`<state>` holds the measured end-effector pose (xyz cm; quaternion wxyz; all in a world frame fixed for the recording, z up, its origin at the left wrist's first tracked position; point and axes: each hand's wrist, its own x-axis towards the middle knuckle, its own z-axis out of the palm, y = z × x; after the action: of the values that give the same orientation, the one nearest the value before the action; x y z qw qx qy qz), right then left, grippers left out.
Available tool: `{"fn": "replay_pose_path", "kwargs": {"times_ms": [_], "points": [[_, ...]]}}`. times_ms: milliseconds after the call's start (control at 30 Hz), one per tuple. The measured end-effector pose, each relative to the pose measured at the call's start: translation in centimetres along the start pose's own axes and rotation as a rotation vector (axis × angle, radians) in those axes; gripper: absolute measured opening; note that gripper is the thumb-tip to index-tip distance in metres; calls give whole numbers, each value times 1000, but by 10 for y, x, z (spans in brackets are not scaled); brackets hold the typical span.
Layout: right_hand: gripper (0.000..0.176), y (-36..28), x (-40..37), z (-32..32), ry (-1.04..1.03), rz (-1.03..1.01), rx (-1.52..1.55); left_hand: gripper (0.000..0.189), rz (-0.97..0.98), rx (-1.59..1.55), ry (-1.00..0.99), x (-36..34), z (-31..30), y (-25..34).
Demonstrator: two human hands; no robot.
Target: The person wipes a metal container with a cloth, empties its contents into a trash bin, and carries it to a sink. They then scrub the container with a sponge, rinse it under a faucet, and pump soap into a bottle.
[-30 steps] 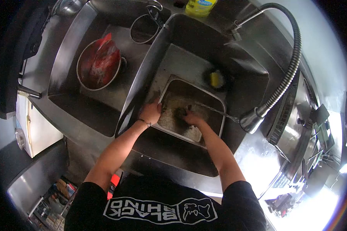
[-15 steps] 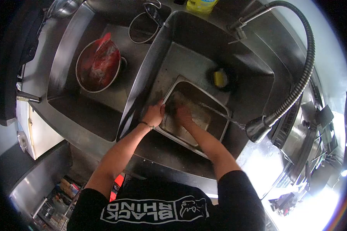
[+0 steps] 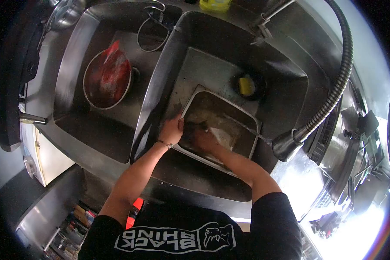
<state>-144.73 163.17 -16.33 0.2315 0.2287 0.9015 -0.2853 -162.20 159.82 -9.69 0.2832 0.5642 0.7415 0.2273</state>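
A rectangular metal pan (image 3: pixel 230 139) lies tilted in the right sink basin, with some water in it. My left hand (image 3: pixel 172 131) is closed on the pan's left rim, thumb near the top edge. Inside the pan, my right hand (image 3: pixel 204 139) presses down near the left end, its fingers bent and blurred. Something dark shows under those fingers, but its kind is hidden. From the spray head (image 3: pixel 287 145) of a hose faucet, a thin stream of water runs into the pan.
A yellow sponge (image 3: pixel 246 86) sits by the dark drain. In the left basin stands a round pot (image 3: pixel 87 89) holding a red plastic-like item (image 3: pixel 112 73). A looped wire tool (image 3: pixel 139 38) hangs near the divider. Yellow liquid in a bottle (image 3: pixel 215 4) shows behind.
My right hand has moved down toward the near side of the pan. My left hand stays on the rim. The whole view has shifted slightly.
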Motion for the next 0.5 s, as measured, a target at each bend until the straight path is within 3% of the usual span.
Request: {"fn": "replay_pose_path", "kwargs": {"times_ms": [33,100,133,200,233,300,333,400,433,500], "points": [[44,-4,-5,-30,4,6,3,34,-51,7,-62,1,0,0],[41,-5,-11,-90,65,313,289,33,-101,10,-124,2,0,3],[41,-2,0,-65,64,316,288,32,-104,-11,-131,3,-2,5],[46,5,36,7,389,53,165,31,-103,-27,-135,4,-1,2],[46,6,26,8,395,52,165,30,-62,9,-68,3,5,-6],[55,14,-11,14,199,-93,225,29,-24,48,-17,-4,6,-10],[55,21,-14,12,203,-88,227,28,-48,51,-47,-3,2,-5],[62,41,-11,3,207,143,238,28,-65,49,-76,2,-4,3],[62,40,6,3,209,150,235,28,-95,-11,-111,3,-6,5],[73,30,51,15,-32,246,196,28,-129,-76,-147,1,-4,4]]}}
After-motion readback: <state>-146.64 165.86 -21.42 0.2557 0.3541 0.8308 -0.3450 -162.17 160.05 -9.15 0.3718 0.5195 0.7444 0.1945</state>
